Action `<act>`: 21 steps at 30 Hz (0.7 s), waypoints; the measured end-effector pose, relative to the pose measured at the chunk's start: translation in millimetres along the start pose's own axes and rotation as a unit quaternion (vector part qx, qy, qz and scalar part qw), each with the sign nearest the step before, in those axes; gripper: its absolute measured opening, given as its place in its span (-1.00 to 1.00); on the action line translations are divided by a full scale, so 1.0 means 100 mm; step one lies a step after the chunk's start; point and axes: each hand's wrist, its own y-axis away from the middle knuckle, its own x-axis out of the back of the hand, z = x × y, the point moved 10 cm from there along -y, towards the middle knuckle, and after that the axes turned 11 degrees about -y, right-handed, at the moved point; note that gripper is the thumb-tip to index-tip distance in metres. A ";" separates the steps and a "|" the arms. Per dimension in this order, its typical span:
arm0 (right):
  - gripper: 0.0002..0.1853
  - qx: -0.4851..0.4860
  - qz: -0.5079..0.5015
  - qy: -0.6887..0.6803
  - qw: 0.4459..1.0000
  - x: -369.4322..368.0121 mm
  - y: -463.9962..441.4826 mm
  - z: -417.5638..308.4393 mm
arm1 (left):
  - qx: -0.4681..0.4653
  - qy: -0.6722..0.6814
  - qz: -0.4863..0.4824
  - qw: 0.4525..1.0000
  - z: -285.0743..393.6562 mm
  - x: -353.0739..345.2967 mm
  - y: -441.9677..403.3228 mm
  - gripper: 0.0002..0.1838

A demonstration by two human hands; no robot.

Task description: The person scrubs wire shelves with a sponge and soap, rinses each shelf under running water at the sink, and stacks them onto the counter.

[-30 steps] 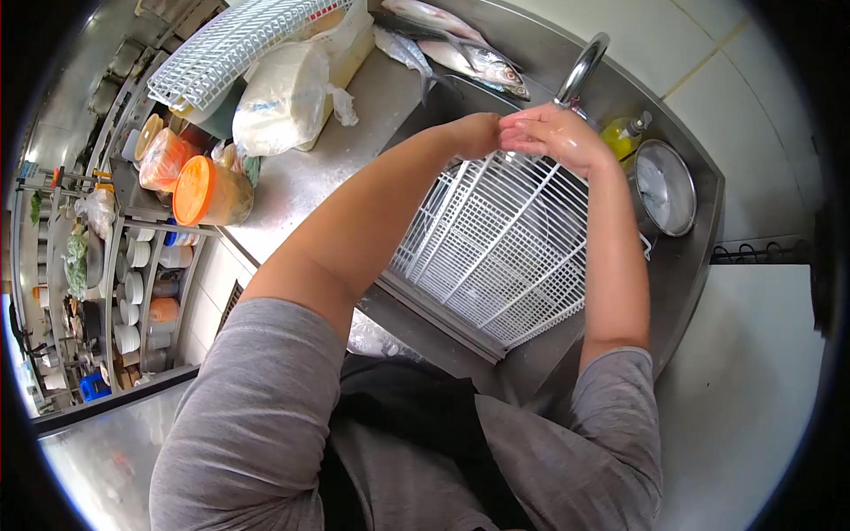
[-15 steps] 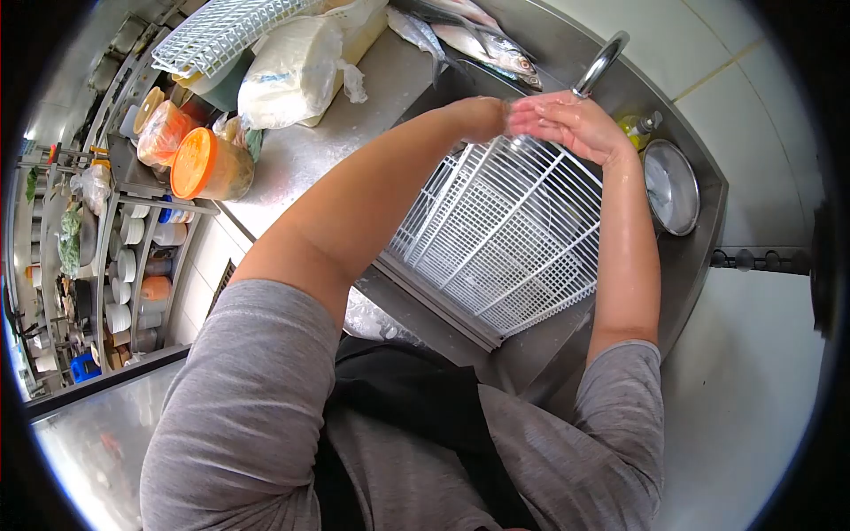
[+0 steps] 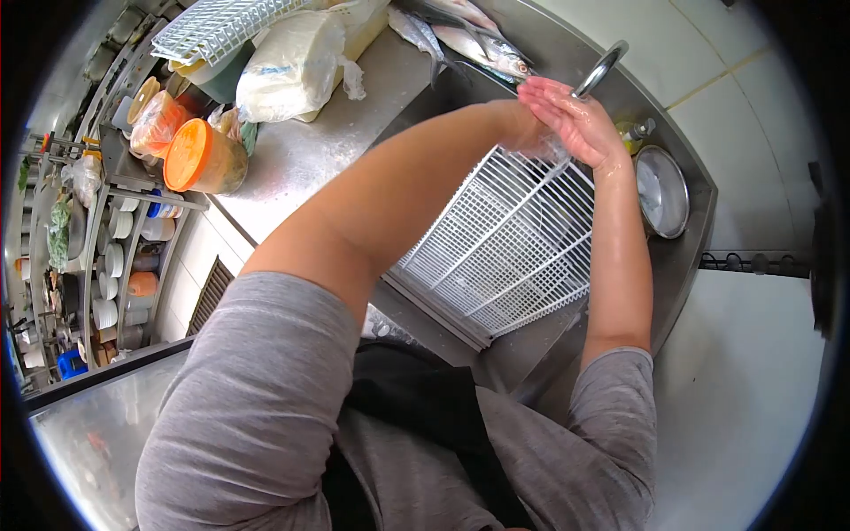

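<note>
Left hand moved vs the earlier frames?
Yes. Judged against the metal tap, the left hand has moved rightward in the view, closer to the tap's spout.

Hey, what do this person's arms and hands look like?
Short, heathered grey sleeves with plain hems, and bare forearms below. The left hand and right hand wear no gloves, and no watch shows; rings can't be judged on the blurred left one.

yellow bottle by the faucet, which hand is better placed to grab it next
Right, most likely: the right hand is nearer the yellow bottle, while the left hand is farther off, with the right hand between it and the bottle.
</note>
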 end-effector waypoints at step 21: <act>-0.52 -0.143 0.138 0.674 0.712 0.38 0.56 0.14 | 0.080 0.196 -0.151 0.966 -0.36 -0.08 0.35 -0.51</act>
